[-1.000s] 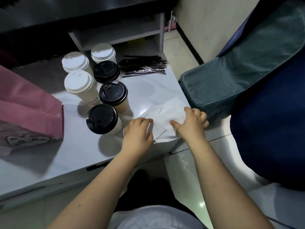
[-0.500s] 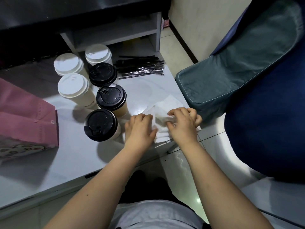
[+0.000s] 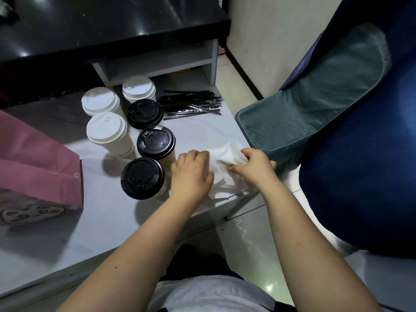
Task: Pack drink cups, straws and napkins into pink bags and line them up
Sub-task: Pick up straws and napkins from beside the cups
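Observation:
White napkins (image 3: 227, 176) lie at the right front corner of the white table (image 3: 108, 221). My left hand (image 3: 190, 174) rests palm down on their left part. My right hand (image 3: 253, 166) pinches a crumpled top napkin (image 3: 230, 154) and lifts it a little. Several lidded cups stand to the left: three with black lids, the nearest (image 3: 142, 179) beside my left hand, and three with white lids (image 3: 107, 131) behind. Black wrapped straws (image 3: 191, 105) lie at the back. A pink bag (image 3: 38, 167) lies at the left.
A black counter (image 3: 112, 25) overhangs the far side, with a grey open shelf (image 3: 162, 64) under it. A teal cushion (image 3: 315, 104) and a dark blue seat (image 3: 371, 176) stand close on the right. Tiled floor shows below the table edge.
My right hand has closed on the top napkin and raised it off the pile. My left hand has slid a little onto the napkins. The camera moved closer.

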Demonstrator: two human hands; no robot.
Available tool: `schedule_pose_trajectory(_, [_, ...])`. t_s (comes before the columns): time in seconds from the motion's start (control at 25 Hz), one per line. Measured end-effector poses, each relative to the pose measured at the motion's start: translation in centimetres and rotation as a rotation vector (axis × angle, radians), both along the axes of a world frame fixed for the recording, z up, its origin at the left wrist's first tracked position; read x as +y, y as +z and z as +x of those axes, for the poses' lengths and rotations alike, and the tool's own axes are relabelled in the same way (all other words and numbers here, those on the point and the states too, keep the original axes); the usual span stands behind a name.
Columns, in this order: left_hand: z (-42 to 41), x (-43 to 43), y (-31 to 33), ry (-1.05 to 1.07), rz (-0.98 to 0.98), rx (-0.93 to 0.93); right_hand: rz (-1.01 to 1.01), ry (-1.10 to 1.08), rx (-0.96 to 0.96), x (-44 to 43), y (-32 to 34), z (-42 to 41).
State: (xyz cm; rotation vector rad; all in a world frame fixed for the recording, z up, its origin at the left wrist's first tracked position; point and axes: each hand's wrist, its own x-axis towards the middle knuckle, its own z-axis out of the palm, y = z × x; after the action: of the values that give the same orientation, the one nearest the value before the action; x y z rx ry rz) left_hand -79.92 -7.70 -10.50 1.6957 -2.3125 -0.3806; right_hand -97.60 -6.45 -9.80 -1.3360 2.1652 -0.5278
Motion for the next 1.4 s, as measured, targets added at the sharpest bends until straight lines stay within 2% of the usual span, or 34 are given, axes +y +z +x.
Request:
schedule_pose_trajectory(0.16, [0.1, -0.8, 2.0, 0.029, -0.027, 0.015, -0.075, 0.030, -0.260, -0.5, 2.9, -1.8])
schedule_pose_trajectory(0.36, [0.2, -1.1, 4.0, 0.044, -0.065, 0.031, -0.164, -0.019, -0.407, 0.4, 4.0, -2.7])
schedule_pose_trajectory(0.64, [0.2, -1.8, 7.2, 0.077, -0.164, 0.046, -0.311, -0.060, -0.406, -1.2, 6.4, -2.4])
schedule_pose_trajectory(0.88, [-1.3, -2.5, 9.8, 0.065, -0.250, -0.018, -0.462, -0.114, -0.258, -1.6, 10.4, -3.8])
schedule_pose_trajectory(1.12, [-0.3, -3.9, 14.7, 0.099, -0.381, -0.046, -0.588, 0.064, -0.198, -3.4, 16.2, -1.8])
schedule_pose_trajectory(1.4, [8.9, -3.9, 20.5, 0.278, -0.507, -0.137, -0.661, 0.377, -0.262, -5.8, 21.5, 7.9])
